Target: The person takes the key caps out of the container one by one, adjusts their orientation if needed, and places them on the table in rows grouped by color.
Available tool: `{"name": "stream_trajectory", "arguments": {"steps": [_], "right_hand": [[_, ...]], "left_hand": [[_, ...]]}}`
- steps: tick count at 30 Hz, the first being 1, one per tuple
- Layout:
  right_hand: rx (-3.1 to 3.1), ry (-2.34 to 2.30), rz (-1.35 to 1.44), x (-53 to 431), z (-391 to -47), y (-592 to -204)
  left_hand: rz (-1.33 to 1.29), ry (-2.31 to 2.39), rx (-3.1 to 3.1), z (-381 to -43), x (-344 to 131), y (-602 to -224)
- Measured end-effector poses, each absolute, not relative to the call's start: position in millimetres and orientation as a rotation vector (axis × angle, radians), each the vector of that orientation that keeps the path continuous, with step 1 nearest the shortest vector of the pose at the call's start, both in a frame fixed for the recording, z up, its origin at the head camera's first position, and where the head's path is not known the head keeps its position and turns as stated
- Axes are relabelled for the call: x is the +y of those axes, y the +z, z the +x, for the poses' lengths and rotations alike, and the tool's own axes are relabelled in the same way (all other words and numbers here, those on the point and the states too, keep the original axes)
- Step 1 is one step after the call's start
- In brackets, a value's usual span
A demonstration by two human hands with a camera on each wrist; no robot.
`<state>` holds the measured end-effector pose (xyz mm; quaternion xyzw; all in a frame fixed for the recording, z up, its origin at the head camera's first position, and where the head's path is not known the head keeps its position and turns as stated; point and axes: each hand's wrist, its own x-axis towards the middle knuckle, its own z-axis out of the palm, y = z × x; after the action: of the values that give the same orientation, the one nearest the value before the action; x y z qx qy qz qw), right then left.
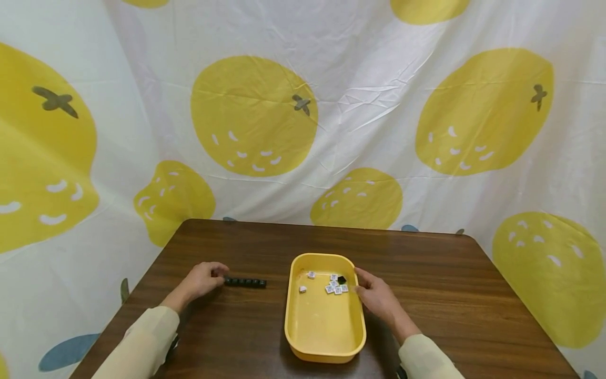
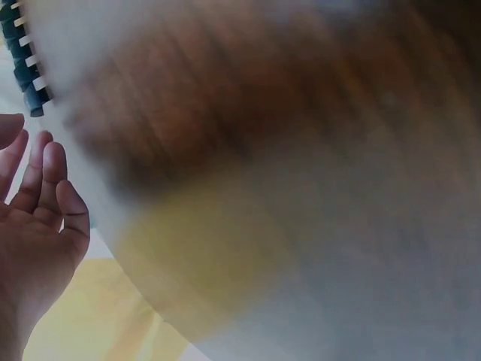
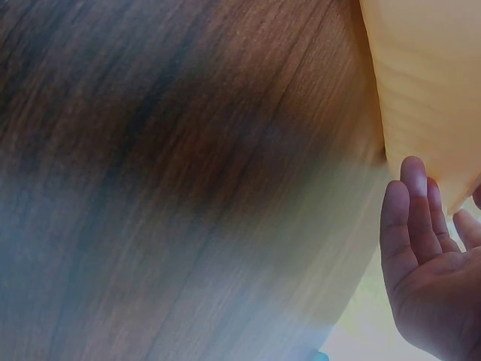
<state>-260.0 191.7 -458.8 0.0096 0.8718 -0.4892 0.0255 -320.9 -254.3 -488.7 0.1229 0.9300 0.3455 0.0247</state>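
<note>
A short straight row of small black blocks (image 1: 245, 282) lies on the table, left of a yellow tray (image 1: 326, 353). My left hand (image 1: 203, 279) is at the row's left end, fingers loosely extended. In the left wrist view, a gap shows between the left fingertips (image 2: 54, 154) and the row of blocks (image 2: 24, 64). My right hand (image 1: 379, 298) rests against the tray's right rim. In the right wrist view, its fingers (image 3: 415, 192) are fairly straight beside the tray's outer wall (image 3: 425, 83). Several small white blocks (image 1: 337, 290) and one black block (image 1: 342, 280) lie inside the tray.
The dark brown wooden table (image 1: 426, 273) has rounded far corners. Behind it hangs a white curtain (image 1: 360, 137) printed with yellow fruit. Two of the white blocks sit apart toward the tray's left side, one of them a white block (image 1: 302, 289) near the left wall.
</note>
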Motion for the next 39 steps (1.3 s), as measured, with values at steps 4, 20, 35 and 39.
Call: {"name": "stream_trajectory", "arguments": {"steps": [4, 20, 35, 39], "right_hand": [[2.698, -1.516, 0.023, 191.6, -259.7, -458.9], [2.711, -1.478, 0.018, 193.0, -261.9, -461.2], [2.706, -1.417, -0.012, 198.9, -264.5, -457.2], [2.704, -1.421, -0.011, 198.9, -265.0, -457.8]], "left_hand": [[0.42, 1.079, 2.913, -323.6, -247.1, -480.5], [0.605, 1.124, 2.945, -340.9, -155.1, -444.3], [0.969, 1.058, 2.831, -337.6, -55.9, -432.4], [0.993, 1.004, 2.835, -338.0, -37.2, -434.6]]}}
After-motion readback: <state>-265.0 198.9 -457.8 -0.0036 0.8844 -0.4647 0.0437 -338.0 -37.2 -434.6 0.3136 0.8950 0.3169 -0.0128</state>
